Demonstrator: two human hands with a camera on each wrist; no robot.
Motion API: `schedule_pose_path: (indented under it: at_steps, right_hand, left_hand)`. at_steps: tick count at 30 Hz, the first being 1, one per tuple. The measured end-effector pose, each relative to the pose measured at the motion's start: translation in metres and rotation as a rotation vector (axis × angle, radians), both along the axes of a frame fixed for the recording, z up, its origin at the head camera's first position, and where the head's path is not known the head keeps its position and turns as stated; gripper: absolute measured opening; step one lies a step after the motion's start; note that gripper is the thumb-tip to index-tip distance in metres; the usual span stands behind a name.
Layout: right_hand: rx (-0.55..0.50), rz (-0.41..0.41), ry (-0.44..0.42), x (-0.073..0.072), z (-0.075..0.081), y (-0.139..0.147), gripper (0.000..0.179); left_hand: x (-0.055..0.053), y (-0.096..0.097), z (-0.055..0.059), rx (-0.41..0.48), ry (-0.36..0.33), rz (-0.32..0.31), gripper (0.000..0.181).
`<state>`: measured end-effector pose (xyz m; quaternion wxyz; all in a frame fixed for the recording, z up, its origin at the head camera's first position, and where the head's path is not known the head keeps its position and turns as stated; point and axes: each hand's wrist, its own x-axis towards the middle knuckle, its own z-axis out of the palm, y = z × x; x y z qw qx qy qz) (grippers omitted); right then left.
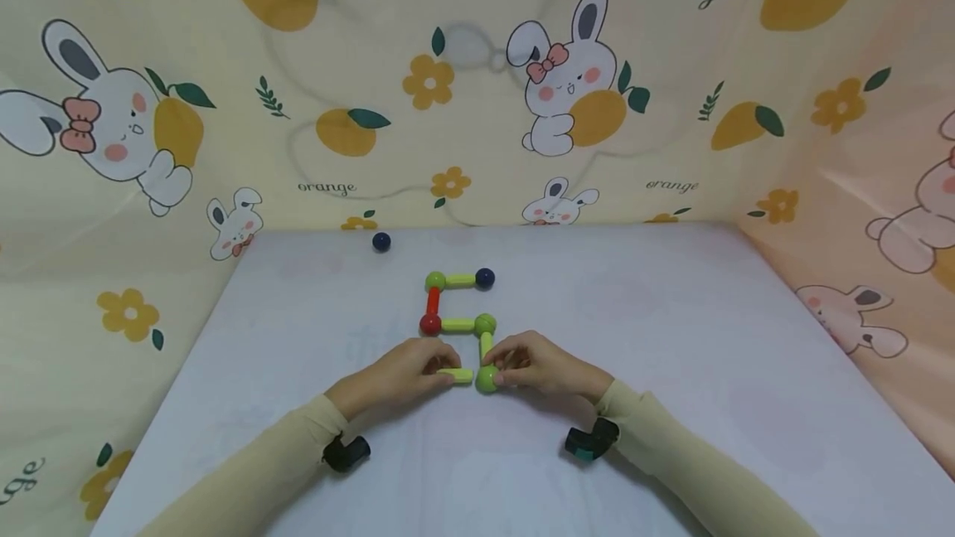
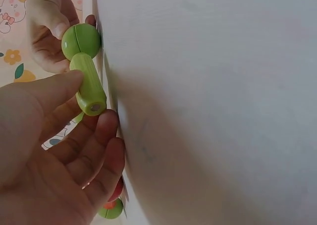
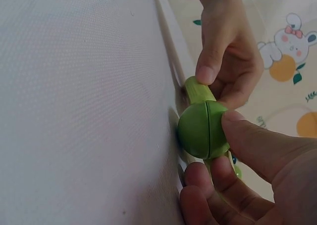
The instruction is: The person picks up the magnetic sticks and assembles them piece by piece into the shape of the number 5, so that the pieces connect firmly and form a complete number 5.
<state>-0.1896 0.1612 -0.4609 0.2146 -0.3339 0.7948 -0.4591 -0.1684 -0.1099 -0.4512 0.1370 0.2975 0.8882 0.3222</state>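
My left hand (image 1: pixel 414 367) pinches a short yellow-green rod (image 1: pixel 458 375) between thumb and fingers; its near end shows a round metal spot in the left wrist view. The rod's other end points at a green ball (image 1: pixel 487 379), right at its side. With thumb and fingertips, my right hand (image 1: pixel 545 367) grips this green ball (image 3: pixel 203 130). From it a yellow-green rod (image 1: pixel 487 344) runs back to another green ball (image 1: pixel 485 324). A further rod (image 1: pixel 458 326) leads left to a red ball (image 1: pixel 430 324). A red rod (image 1: pixel 433 301) continues to a green ball (image 1: pixel 436 281).
From that far green ball, a yellow-green rod (image 1: pixel 460 281) reaches right to a dark blue ball (image 1: pixel 485 278). A second dark blue ball (image 1: pixel 381 242) lies loose near the back edge of the white table (image 1: pixel 671 313). Printed cloth (image 1: pixel 477 131) hangs behind and along the sides.
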Motion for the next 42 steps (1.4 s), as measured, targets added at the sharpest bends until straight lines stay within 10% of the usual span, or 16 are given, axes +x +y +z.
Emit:
schedule_pose_path:
  at_steps: [42]
  right_hand:
    - [-0.012,0.006,-0.012,-0.0004,-0.0012,0.0012,0.027]
  left_hand:
    - [-0.0014,0.0043,0.0019,0.011,-0.048,-0.006,0.017]
